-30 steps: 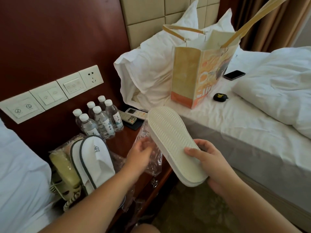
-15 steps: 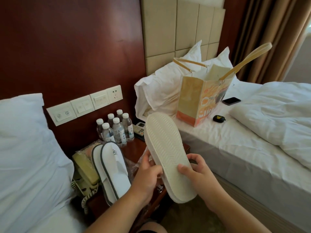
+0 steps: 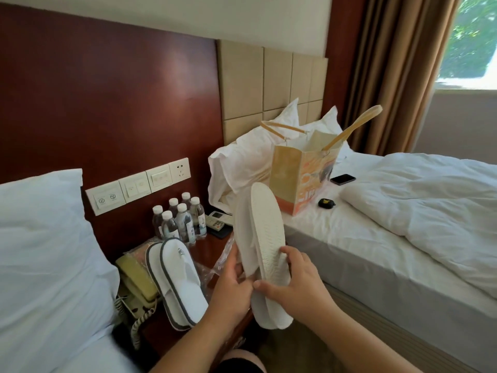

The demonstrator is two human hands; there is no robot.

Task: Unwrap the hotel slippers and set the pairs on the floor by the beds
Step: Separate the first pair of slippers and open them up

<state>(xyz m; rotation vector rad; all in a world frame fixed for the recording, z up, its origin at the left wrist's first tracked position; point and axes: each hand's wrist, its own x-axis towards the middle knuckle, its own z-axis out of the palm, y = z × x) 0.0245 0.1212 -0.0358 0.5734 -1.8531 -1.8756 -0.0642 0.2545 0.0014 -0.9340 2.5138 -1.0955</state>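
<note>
Both hands, the left hand (image 3: 231, 285) and the right hand (image 3: 295, 281), hold the bare pair of slippers (image 3: 265, 249) up over the nightstand (image 3: 212, 246), so I think the next job is putting them down on the floor by the bed (image 3: 376, 254).

Bare forearms (image 3: 204, 343), no sleeves

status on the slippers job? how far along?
Done: the held pair is out of its plastic wrap. In hand: left hand and right hand grip it, soles showing. Left: second pair lies on the nightstand; nothing is on the floor.
</note>
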